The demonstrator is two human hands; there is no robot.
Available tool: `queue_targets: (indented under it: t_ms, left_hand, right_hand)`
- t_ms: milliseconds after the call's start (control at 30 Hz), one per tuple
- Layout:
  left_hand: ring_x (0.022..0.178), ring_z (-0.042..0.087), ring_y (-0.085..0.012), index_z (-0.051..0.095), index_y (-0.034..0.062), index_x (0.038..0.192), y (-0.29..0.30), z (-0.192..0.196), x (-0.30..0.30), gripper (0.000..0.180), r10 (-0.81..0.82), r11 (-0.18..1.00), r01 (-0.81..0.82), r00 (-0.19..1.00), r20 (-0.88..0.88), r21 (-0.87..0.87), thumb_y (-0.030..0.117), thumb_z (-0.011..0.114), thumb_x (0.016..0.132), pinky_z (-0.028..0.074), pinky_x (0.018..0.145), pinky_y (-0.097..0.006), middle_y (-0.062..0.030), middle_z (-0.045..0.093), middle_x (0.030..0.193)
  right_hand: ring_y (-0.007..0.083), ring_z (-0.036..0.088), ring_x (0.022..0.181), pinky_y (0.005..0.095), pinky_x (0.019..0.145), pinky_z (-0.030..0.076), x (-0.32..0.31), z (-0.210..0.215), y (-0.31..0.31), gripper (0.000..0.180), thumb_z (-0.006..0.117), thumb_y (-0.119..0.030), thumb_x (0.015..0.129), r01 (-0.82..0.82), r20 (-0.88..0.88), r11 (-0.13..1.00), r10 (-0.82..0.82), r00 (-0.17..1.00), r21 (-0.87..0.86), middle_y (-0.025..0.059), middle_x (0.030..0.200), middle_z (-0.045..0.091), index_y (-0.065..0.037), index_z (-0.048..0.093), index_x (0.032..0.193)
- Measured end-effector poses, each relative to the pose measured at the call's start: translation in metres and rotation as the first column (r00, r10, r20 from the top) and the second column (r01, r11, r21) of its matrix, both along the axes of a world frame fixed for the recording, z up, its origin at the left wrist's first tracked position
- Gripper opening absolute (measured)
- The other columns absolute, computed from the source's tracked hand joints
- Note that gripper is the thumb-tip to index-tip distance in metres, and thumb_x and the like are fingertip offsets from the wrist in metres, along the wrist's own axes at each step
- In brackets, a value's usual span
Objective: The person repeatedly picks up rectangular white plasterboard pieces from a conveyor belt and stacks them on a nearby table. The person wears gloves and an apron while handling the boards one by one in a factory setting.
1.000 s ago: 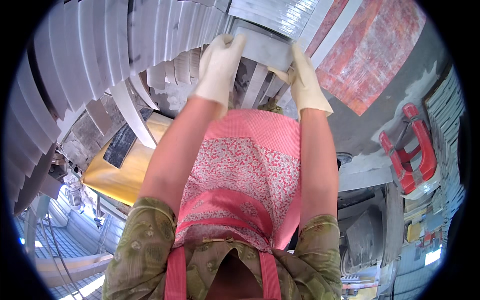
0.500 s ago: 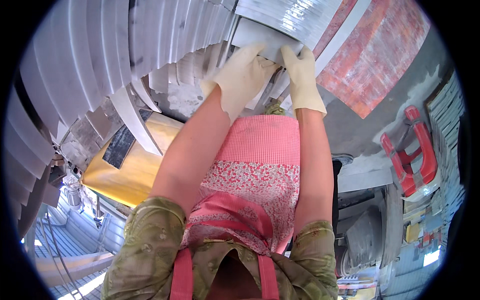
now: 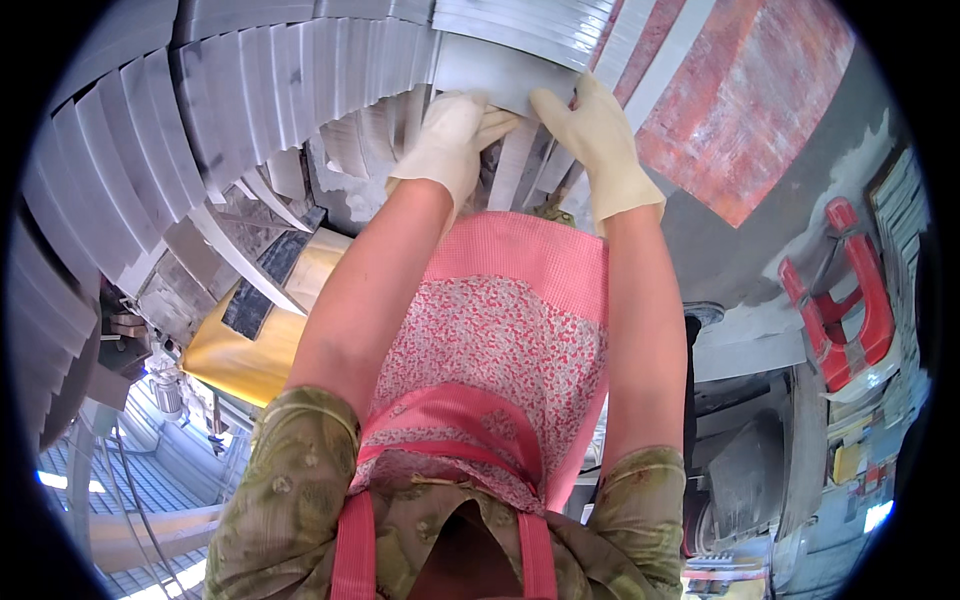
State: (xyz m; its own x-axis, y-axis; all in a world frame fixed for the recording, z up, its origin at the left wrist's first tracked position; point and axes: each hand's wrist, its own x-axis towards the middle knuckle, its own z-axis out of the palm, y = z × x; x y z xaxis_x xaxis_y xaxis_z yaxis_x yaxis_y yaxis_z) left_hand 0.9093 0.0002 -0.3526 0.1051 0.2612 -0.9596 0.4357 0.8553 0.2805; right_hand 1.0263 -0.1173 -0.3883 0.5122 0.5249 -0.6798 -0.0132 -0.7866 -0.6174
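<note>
Both my hands wear pale rubber gloves and reach far forward over my pink apron. My left hand (image 3: 452,140) and my right hand (image 3: 598,140) grip the near edge of a flat grey metal sheet (image 3: 495,72), one at each side. The sheet lies at the front of a stack of similar grey sheets (image 3: 540,18). Fingers of both hands curl over the sheet's lower edge.
Rows of grey metal strips (image 3: 200,130) fan out to the left. A yellow sack with a dark patch (image 3: 250,320) lies lower left. A reddish panel (image 3: 750,110) is at the upper right, and a red clamp-like tool (image 3: 845,300) sits at the right.
Both hands have moved closer together and farther forward on the sheet, which has slid up toward the stack.
</note>
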Motion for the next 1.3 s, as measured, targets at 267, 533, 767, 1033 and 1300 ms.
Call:
queue_targets:
  t_ms: [267,533,767,1033,1300]
  left_hand:
    - [0.117,0.066,-0.0378,0.053,-0.0104,0.13,-0.004,0.002,-0.015,0.038,-0.048,0.993,0.061,0.991,-0.122,0.103,0.017,0.047,0.105,0.056,0.103,-0.043,-0.0264,0.065,0.127]
    - [0.124,0.063,-0.0375,0.063,0.0037,0.132,-0.034,0.067,-0.212,0.045,-0.666,0.469,0.853,0.511,-0.543,0.229,0.034,0.051,0.101,0.048,0.104,-0.041,-0.0246,0.067,0.129]
    - [0.128,0.062,-0.0344,0.061,-0.0008,0.137,-0.057,0.119,-0.314,0.048,-0.518,0.609,0.78,0.528,-0.673,0.144,0.032,0.053,0.103,0.047,0.107,-0.04,-0.0231,0.067,0.132]
    - [0.127,0.062,-0.0296,0.059,-0.0038,0.138,-0.082,0.119,-0.355,0.045,-0.431,0.757,0.62,0.711,-0.556,0.206,0.025,0.055,0.104,0.047,0.107,-0.036,-0.0216,0.067,0.134]
    - [0.13,0.06,-0.0284,0.055,-0.0049,0.141,-0.052,0.135,-0.397,0.044,-0.422,0.7,0.625,0.753,-0.505,0.346,0.022,0.053,0.106,0.045,0.109,-0.036,-0.0204,0.064,0.138]
  right_hand:
    - [0.0302,0.065,0.121,0.0376,0.102,0.048,-0.035,0.003,-0.119,0.048,0.057,-0.025,0.097,0.638,-0.104,0.77,-0.636,0.764,-0.022,0.0228,0.129,0.069,0.004,0.061,0.135]
    - [0.0233,0.066,0.116,0.0367,0.103,0.05,-0.085,-0.029,-0.298,0.05,0.059,-0.029,0.103,0.751,-0.189,0.594,-0.804,0.563,-0.288,0.017,0.127,0.067,0.006,0.055,0.139]
    - [0.0323,0.059,0.13,0.0401,0.114,0.044,-0.016,0.04,-0.172,0.06,0.05,-0.041,0.109,0.849,-0.418,0.529,-0.768,0.485,0.013,0.0226,0.142,0.058,0.004,0.044,0.148]
    - [0.0469,0.052,0.133,0.0446,0.111,0.042,-0.047,-0.035,-0.018,0.064,0.053,-0.037,0.103,-0.074,0.441,0.974,-0.028,0.897,0.214,0.0375,0.143,0.051,0.006,0.043,0.15]
    - [0.0515,0.059,0.11,0.048,0.093,0.051,-0.014,-0.004,-0.006,0.052,0.058,0.001,0.083,-0.025,0.33,0.996,0.051,0.943,-0.081,0.032,0.117,0.057,-0.002,0.051,0.134]
